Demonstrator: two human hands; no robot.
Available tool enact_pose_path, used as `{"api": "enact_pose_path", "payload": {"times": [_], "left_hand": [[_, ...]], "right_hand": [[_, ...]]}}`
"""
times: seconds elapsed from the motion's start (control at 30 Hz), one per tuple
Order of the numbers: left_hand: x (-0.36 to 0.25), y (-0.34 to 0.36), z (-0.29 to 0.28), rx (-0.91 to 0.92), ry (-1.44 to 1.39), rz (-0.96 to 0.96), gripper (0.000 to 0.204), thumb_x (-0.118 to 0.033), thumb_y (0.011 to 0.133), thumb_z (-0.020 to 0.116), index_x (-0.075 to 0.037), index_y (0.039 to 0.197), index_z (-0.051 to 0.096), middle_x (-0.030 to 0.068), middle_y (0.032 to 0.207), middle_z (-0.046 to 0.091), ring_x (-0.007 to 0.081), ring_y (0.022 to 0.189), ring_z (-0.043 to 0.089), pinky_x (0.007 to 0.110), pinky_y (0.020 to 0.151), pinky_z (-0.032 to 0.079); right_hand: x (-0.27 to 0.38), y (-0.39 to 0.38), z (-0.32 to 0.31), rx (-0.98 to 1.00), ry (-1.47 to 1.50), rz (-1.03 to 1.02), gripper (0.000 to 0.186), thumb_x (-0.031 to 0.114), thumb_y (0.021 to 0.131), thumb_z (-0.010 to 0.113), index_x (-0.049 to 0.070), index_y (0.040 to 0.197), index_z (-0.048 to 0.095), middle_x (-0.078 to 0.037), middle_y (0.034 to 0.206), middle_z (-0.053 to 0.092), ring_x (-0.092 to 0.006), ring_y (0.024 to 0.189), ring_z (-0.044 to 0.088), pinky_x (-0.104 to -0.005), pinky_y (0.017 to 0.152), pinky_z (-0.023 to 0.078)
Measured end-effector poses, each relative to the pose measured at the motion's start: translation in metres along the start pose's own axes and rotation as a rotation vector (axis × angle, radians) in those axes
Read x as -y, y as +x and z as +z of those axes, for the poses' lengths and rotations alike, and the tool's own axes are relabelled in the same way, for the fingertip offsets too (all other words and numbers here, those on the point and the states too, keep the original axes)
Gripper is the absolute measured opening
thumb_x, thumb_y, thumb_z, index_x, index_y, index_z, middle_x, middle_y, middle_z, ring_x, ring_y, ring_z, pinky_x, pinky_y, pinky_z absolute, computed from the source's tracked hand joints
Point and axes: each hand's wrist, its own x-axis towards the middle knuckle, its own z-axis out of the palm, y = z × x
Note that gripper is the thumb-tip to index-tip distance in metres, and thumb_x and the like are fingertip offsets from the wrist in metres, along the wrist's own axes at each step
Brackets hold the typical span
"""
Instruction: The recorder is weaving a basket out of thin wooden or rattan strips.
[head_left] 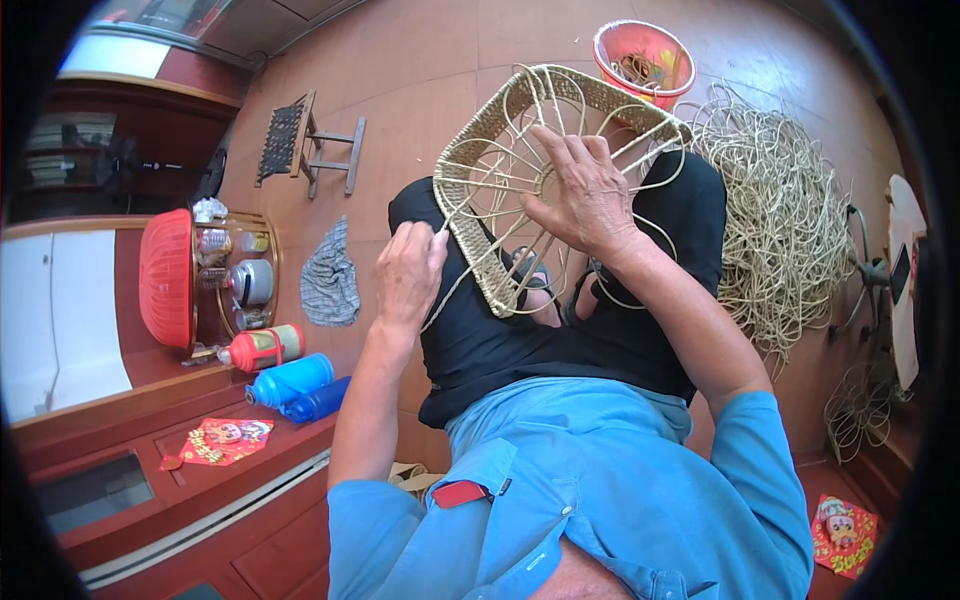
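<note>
A woven straw-coloured basket frame [590, 85] with rounded corners rests tilted across my knees. Thin strands cross its middle toward a small ring, and several looser loops stick out. My left hand [410, 275] is closed at the basket's left edge, pinching a straw-coloured cord [462, 207] that runs to the rim. A tail of cord hangs below that hand. Over the basket's middle lies my right hand [585, 190], fingers stretched out and thumb apart, touching the strands. Its palm side is hidden.
A big heap of loose cord [770, 220] lies on the floor at right. Beyond the basket stands a red bucket [650, 50] with cord inside. At left are a small stool [310, 145], a grey cloth [330, 275], a red dome cover [165, 280] and a blue flask [290, 380].
</note>
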Motion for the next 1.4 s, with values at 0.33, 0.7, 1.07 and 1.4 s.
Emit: {"api": "enact_pose_path", "payload": {"times": [0.33, 0.7, 1.07, 1.4], "left_hand": [[-0.002, 0.003, 0.002, 0.043, 0.176, -0.06, 0.031, -0.033, 0.101, 0.081, -0.009, 0.103, 0.061, 0.0118, 0.097, 0.067, 0.0355, 0.089, 0.073, 0.049, 0.077, 0.06], [0.188, -0.211, -0.093, 0.166, 0.309, -0.736, 0.044, -0.041, 0.106, 0.059, 0.0, 0.1, 0.075, 0.0312, 0.101, 0.076, 0.0532, 0.097, 0.073, 0.062, 0.082, 0.054], [0.259, -0.378, -0.124, 0.9, 0.671, -1.063, 0.043, -0.031, 0.106, 0.058, -0.003, 0.129, 0.08, 0.0281, 0.125, 0.079, 0.0434, 0.126, 0.075, 0.057, 0.108, 0.059], [-0.003, -0.011, -0.012, -0.151, 0.111, -0.077, 0.02, -0.021, 0.102, 0.079, -0.007, 0.111, 0.069, 0.0138, 0.107, 0.069, 0.0375, 0.098, 0.07, 0.049, 0.088, 0.056]], "right_hand": [[0.004, 0.003, 0.006, 0.05, 0.027, -0.004, 0.087, 0.038, 0.085, 0.083, 0.017, 0.162, 0.05, -0.013, 0.135, 0.065, -0.039, 0.131, 0.057, -0.0531, 0.11, 0.056], [-0.001, 0.001, 0.006, -0.096, 0.015, -0.024, 0.074, 0.034, 0.085, 0.079, 0.013, 0.152, 0.057, -0.012, 0.121, 0.068, -0.035, 0.121, 0.062, -0.0493, 0.1, 0.06], [0.001, 0.005, 0.005, -0.021, 0.036, -0.036, 0.078, 0.031, 0.083, 0.08, 0.013, 0.155, 0.056, -0.012, 0.13, 0.068, -0.0346, 0.126, 0.061, -0.0481, 0.104, 0.06], [0.007, 0.003, 0.009, 0.008, -0.061, -0.016, 0.078, 0.042, 0.088, 0.082, 0.016, 0.156, 0.057, -0.014, 0.133, 0.068, -0.0403, 0.13, 0.059, -0.0541, 0.111, 0.054]]}}
